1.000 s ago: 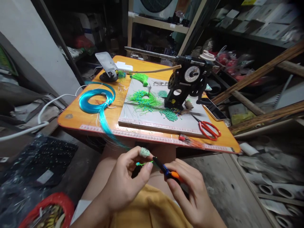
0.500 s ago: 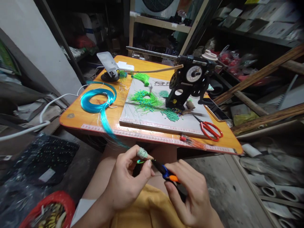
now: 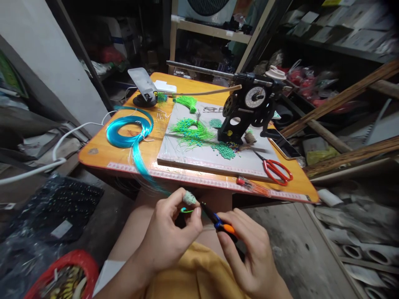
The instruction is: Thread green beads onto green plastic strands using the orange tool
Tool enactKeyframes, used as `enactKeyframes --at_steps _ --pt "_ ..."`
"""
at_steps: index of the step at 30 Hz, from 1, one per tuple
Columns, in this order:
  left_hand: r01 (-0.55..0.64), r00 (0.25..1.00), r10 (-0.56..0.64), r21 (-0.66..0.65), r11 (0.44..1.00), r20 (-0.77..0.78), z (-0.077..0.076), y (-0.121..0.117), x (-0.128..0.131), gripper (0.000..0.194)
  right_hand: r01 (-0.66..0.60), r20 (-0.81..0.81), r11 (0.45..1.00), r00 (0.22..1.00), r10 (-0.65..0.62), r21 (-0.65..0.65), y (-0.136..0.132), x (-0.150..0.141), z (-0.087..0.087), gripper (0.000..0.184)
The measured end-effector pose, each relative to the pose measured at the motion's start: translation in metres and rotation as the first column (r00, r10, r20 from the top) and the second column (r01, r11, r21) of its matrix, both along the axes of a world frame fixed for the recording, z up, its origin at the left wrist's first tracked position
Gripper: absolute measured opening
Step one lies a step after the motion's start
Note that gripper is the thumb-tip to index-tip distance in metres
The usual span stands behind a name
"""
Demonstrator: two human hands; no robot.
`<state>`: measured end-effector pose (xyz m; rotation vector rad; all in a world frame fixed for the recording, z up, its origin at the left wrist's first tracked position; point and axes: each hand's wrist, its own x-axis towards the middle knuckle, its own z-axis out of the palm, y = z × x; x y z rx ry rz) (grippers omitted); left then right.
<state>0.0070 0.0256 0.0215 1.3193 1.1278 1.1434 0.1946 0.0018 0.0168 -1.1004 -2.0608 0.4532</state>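
In the head view my left hand (image 3: 174, 224) is raised above my lap, pinching a short bright green cord (image 3: 187, 211) between thumb and index finger. A small blue-green bead (image 3: 182, 210) sits at the cord's loose end. A speckled pale green wrap (image 3: 189, 198) covers the index fingertip. My right hand (image 3: 249, 249) grips pliers (image 3: 219, 223) with blue, orange and black handles. Their dark jaws point at the left fingertips; whether they touch the cord I cannot tell. A hank of turquoise filament (image 3: 137, 151) hangs over the table edge behind my left hand.
On the wooden table (image 3: 96, 153) a grey board (image 3: 187, 155) holds green beaded cords (image 3: 193, 133), teal beads (image 3: 225, 150) and a black crank machine (image 3: 237, 120). Red-handled scissors (image 3: 277, 171) and a red-ended clear tool (image 3: 252, 185) lie near its front edge. A red basin (image 3: 90, 265) stands lower left.
The pliers' jaws have shifted slightly at the left fingertips and their handles have tilted a little. My left index finger has risen slightly, showing more of the green cord.
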Motion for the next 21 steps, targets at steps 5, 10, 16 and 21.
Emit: enactKeyframes --at_steps 5,10,16,21 --pt "0.097 0.993 -0.091 -0.083 0.992 0.078 -0.002 -0.001 -0.005 0.014 0.012 -0.024 0.996 1.000 -0.014 -0.091 -0.001 0.000 0.001 0.011" --pt "0.161 0.981 -0.160 0.004 0.987 -0.111 0.005 -0.001 -0.011 0.027 0.009 -0.005 0.996 1.000 -0.009 -0.092 0.001 0.005 0.004 0.011" --pt "0.193 0.955 -0.164 0.097 0.976 -0.247 0.009 -0.003 -0.005 0.031 0.021 0.042 1.000 0.999 -0.021 0.005 0.006 0.005 0.005 0.015" --pt "0.181 0.980 -0.142 0.324 0.928 -0.140 0.001 -0.006 -0.001 0.030 0.007 0.010 0.998 1.000 -0.006 -0.059 0.007 -0.002 0.001 0.013"
